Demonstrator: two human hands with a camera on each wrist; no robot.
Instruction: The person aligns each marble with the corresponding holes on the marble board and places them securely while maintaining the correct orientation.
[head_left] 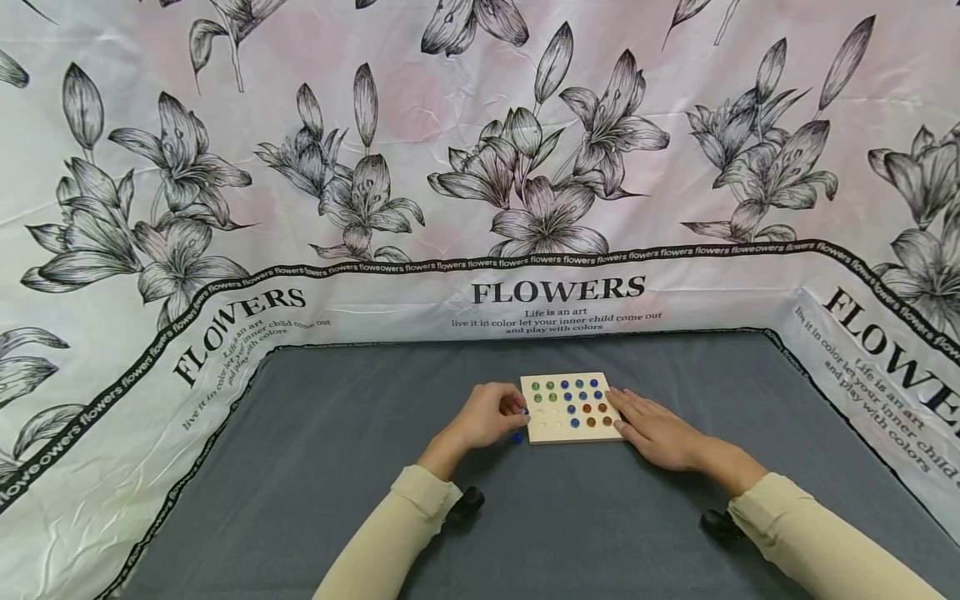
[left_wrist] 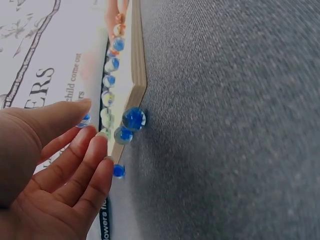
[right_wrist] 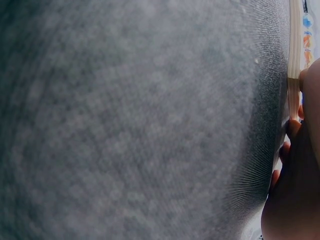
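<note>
A pale wooden board (head_left: 551, 429) lies on the grey cloth, with marbles set in its hollows. Green ones (head_left: 551, 386) fill the back left, blue ones (head_left: 580, 384) the back right and middle, orange-brown ones (head_left: 592, 422) the front right. Several hollows at the front left hold no marble. At the board's left edge my left hand (head_left: 483, 415) pinches a blue marble (left_wrist: 84, 120) between thumb and fingertip. Loose blue marbles (left_wrist: 134, 119) lie on the cloth beside that edge, under the hand. My right hand (head_left: 660, 429) rests along the board's right edge, fingers extended.
Grey cloth (head_left: 337, 433) covers the surface around the board. Behind and to both sides stands a white curtain (head_left: 390, 308) printed with lilies and lettering. A dark strapped device (head_left: 468, 502) sits at each wrist.
</note>
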